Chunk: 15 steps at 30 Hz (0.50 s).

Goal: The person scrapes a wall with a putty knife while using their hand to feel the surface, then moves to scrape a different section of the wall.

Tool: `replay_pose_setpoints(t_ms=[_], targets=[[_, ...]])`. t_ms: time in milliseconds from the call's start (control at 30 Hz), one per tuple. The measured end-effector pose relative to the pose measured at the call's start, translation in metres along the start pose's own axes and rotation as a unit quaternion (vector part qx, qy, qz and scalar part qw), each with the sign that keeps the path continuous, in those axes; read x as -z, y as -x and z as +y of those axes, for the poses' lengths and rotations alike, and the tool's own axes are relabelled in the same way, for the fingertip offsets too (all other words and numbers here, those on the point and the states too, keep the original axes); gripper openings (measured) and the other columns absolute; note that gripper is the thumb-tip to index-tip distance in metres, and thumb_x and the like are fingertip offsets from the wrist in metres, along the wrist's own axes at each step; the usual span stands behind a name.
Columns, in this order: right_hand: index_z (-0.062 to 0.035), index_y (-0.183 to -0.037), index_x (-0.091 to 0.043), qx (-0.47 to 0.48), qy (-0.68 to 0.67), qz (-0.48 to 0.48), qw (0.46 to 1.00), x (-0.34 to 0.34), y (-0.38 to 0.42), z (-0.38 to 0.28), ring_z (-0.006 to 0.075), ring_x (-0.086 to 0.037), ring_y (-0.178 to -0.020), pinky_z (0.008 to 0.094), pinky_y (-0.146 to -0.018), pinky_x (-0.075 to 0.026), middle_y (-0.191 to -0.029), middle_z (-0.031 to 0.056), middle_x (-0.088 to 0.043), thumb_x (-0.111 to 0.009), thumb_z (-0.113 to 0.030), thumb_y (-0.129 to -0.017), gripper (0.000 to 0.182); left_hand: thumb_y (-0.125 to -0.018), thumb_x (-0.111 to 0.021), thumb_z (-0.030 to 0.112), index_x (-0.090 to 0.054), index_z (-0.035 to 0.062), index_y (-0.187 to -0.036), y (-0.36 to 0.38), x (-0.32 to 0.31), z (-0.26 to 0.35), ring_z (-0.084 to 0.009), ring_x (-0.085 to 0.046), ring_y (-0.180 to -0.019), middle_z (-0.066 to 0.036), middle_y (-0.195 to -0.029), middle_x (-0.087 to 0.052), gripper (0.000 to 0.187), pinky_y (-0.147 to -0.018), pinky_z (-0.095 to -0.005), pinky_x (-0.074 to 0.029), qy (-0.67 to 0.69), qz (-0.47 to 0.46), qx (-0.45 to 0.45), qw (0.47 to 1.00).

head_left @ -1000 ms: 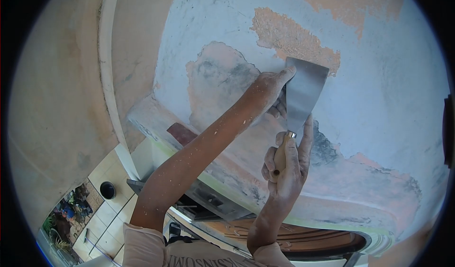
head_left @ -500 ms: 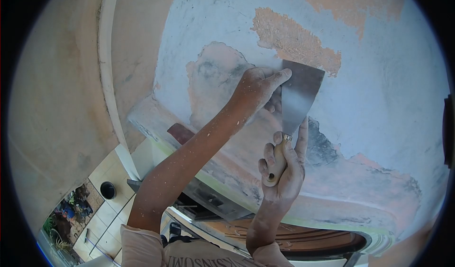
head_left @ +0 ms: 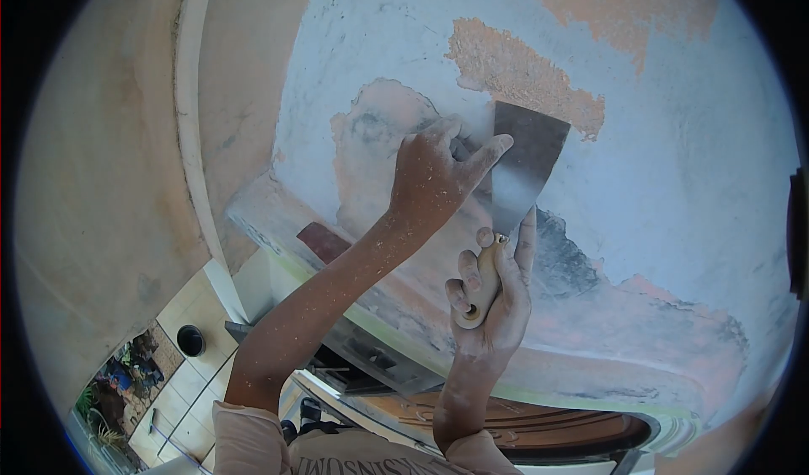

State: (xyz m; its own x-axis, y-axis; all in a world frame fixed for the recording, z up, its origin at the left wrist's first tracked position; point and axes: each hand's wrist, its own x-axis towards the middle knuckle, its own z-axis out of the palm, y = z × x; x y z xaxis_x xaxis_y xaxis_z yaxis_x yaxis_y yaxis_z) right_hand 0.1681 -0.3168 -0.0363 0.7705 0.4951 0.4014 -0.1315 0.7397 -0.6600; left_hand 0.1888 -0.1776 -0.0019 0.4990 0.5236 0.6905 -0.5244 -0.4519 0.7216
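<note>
A wide putty knife point(head_left: 529, 150) with a pale handle stands blade-up in front of the patchy wall point(head_left: 666, 188). My right hand point(head_left: 501, 302) is wrapped round its handle, the index finger stretched up along the blade's lower edge. My left hand point(head_left: 434, 171) is at the blade's left side. Its thumb is stretched out and overlaps the blade edge, while the other fingers are bent and apart from the thumb, partly hidden. Pale dust and specks cover both hands and the left forearm.
A dark red flat piece point(head_left: 323, 241) lies on the ledge point(head_left: 278, 214) below the wall. Under it are a brown carved oval panel point(head_left: 539, 424) and dark slabs. A black bucket point(head_left: 191, 340) stands on floor tiles point(head_left: 190, 382) at lower left, near plants.
My left hand has drawn back left and its fingers have lifted away from beside the blade. My right hand and the putty knife have shifted slightly left.
</note>
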Motion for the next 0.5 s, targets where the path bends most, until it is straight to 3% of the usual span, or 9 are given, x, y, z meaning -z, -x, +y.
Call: replay_pose_setpoints(t_ms=[33,133,267,333,433,500], targets=[[-0.0168,-0.146,-0.018,0.001,-0.003,-0.003,1.0,0.001,-0.001,0.002,0.0087,-0.047,-0.061,0.0169,-0.038,-0.039,-0.103,0.0101,-0.052,-0.039,-0.006,-0.096,0.056,-0.083,-0.065,0.026,-0.063,0.0006,-0.085,0.006,0.005,0.005,-0.0184,-0.062,-0.067,-0.011,-0.068,-0.062,0.026,-0.063,-0.0322,-0.048,-0.002,0.0,0.017,1.0],[-0.0165,-0.146,-0.018,-0.01,-0.003,-0.009,1.0,0.004,-0.003,-0.003,0.009,-0.048,-0.061,0.0176,-0.039,-0.039,-0.105,0.0103,-0.052,-0.039,-0.006,-0.096,0.055,-0.082,-0.065,0.024,-0.061,0.0032,-0.107,0.018,0.011,-0.019,-0.0304,-0.06,-0.102,-0.02,-0.101,-0.063,0.033,-0.086,-0.0429,-0.046,-0.118,0.081,-0.308,0.941],[-0.0169,-0.147,-0.017,-0.013,-0.003,-0.003,1.0,0.004,-0.002,-0.005,0.0092,-0.048,-0.061,0.018,-0.039,-0.039,-0.105,0.0104,-0.052,-0.039,-0.006,-0.096,0.056,-0.075,-0.069,0.02,-0.055,0.0088,-0.12,0.027,0.016,-0.006,-0.0371,-0.042,-0.125,-0.021,-0.13,-0.046,0.048,-0.1,-0.0572,-0.035,-0.326,0.056,-0.296,0.896],[-0.0173,-0.147,-0.017,-0.013,-0.01,-0.016,1.0,0.007,-0.001,-0.003,0.0093,-0.047,-0.061,0.0179,-0.039,-0.039,-0.105,0.0104,-0.052,-0.038,-0.006,-0.096,0.056,-0.073,-0.071,0.022,-0.055,0.0102,-0.121,0.02,0.016,-0.01,-0.0349,-0.036,-0.131,-0.019,-0.135,-0.041,0.052,-0.102,-0.0603,-0.031,-0.336,0.015,-0.342,0.877],[-0.0179,-0.147,-0.016,-0.017,-0.013,-0.019,1.0,0.007,-0.002,-0.002,0.0093,-0.047,-0.06,0.0175,-0.039,-0.038,-0.104,0.0103,-0.052,-0.039,-0.006,-0.096,0.057,-0.069,-0.073,0.027,-0.056,0.0141,-0.12,0.0,0.007,-0.032,-0.0323,-0.042,-0.127,-0.012,-0.133,-0.046,0.055,-0.103,-0.058,-0.034,-0.242,-0.03,-0.458,0.855],[-0.0193,-0.146,-0.016,-0.021,-0.012,-0.009,1.0,0.007,-0.003,-0.002,0.0094,-0.046,-0.059,0.0173,-0.038,-0.039,-0.103,0.0106,-0.05,-0.037,-0.006,-0.096,0.056,-0.067,-0.075,0.03,-0.057,0.0153,-0.118,-0.01,-0.001,-0.04,-0.0305,-0.046,-0.124,-0.009,-0.13,-0.049,0.056,-0.103,-0.0561,-0.035,-0.195,-0.041,-0.48,0.854]])
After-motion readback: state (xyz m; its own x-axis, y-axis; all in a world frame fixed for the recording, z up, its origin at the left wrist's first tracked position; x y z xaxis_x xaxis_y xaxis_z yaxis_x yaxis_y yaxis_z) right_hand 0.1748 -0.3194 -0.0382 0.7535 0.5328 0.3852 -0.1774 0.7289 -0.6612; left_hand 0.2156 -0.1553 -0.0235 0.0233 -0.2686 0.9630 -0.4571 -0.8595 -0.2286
